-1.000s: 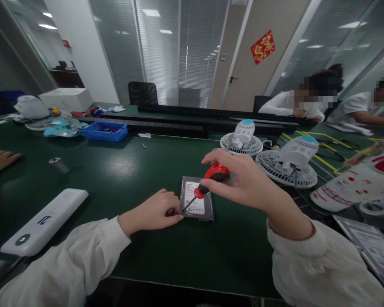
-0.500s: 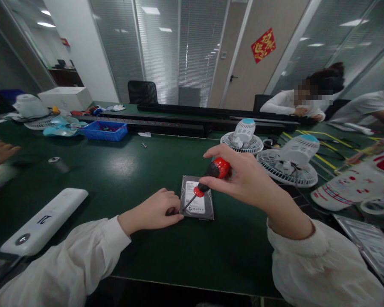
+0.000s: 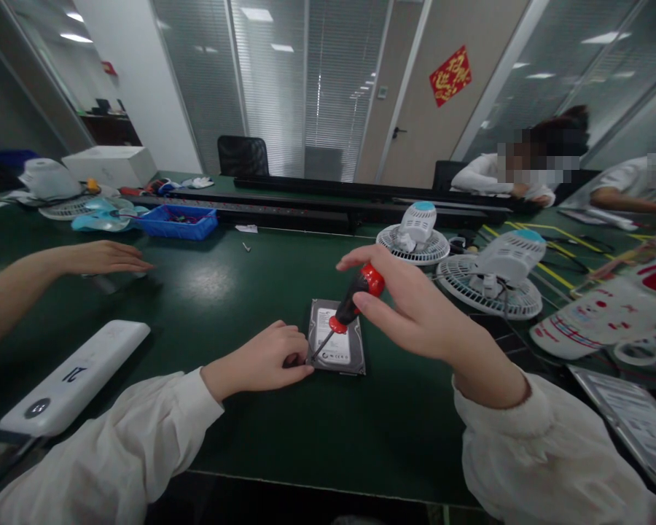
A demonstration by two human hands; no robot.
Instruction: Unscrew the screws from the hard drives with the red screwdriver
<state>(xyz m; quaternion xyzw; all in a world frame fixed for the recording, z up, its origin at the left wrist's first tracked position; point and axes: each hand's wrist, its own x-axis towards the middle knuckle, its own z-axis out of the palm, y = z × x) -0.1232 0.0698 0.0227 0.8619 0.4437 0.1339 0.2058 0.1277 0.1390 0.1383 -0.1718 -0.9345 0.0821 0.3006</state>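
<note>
A hard drive [image 3: 339, 346] with a white label lies flat on the green table. My left hand [image 3: 267, 357] is closed at its near left corner, fingers curled against the edge and thumb alongside. In my right hand [image 3: 401, 299] is a red and black screwdriver [image 3: 348, 308], its handle between the thumb and the fingers. The shaft slants down to the left, its tip at the drive's lower left corner near my left fingertips. What the tip touches there is too small to make out.
Another person's hand [image 3: 106, 257] reaches in from the left over a partly hidden metallic thing. A white power bank [image 3: 76, 379] lies at left, a blue tray [image 3: 179, 222] behind. White fan parts [image 3: 492, 273] and a white and red jug [image 3: 595, 313] stand right.
My right hand has shifted slightly left, and the screwdriver handle has turned and stands a little steeper. The other person's hand has moved right, over the table. My left hand stays put.
</note>
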